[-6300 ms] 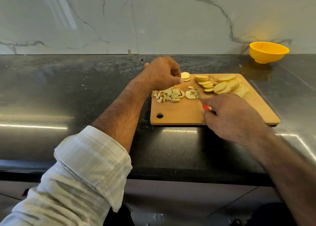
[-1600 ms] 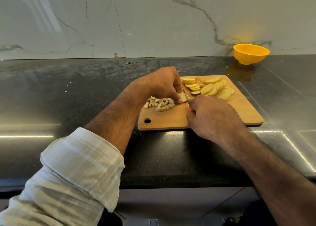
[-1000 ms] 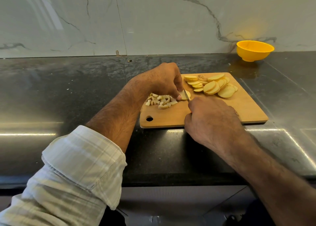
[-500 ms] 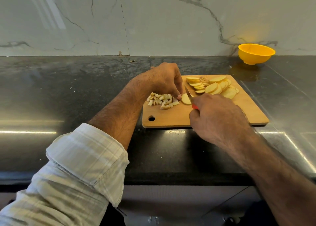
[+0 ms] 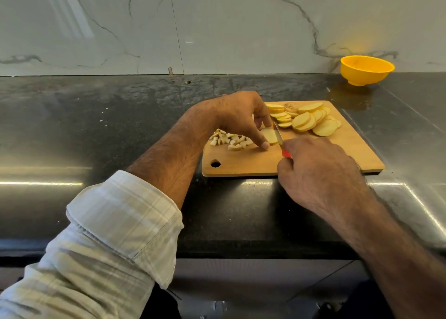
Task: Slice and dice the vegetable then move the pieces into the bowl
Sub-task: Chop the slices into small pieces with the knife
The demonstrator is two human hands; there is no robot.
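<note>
1. left hand [image 5: 237, 116] arches over the middle of the cutting board [image 5: 313, 159], fingertips curled down and pinning a slice [image 5: 269, 135] flat against the wood.
2. right hand [image 5: 318, 171] is wrapped round the red handle of a small knife [image 5: 278, 136]; the blade stands just right of the pinned slice, its edge at or on the slice's right side. whether it has already bitten in is hard to tell at this size.
3. half a second ago the blade was lifted and tilted beside that slice; now it has come down against it, so a fresh cut looks to be starting.
4. diced pieces [image 5: 229, 139] lie in a small heap on the left part of the board, partly under the left wrist. compared with some seconds ago the heap has grown and the loose half-cut bits beside it are gone.
5. uncut slices [image 5: 306, 121] sit fanned at the far right of the board, well apart from the dice. that pile has hardly shrunk, so i judge most of the dicing is still ahead.
6. yellow bowl [image 5: 366, 70] stands on the dark desk [image 5: 96, 125] at the far right, against the marble wall; nothing shows inside it, so the transfer has not begun.
</note>
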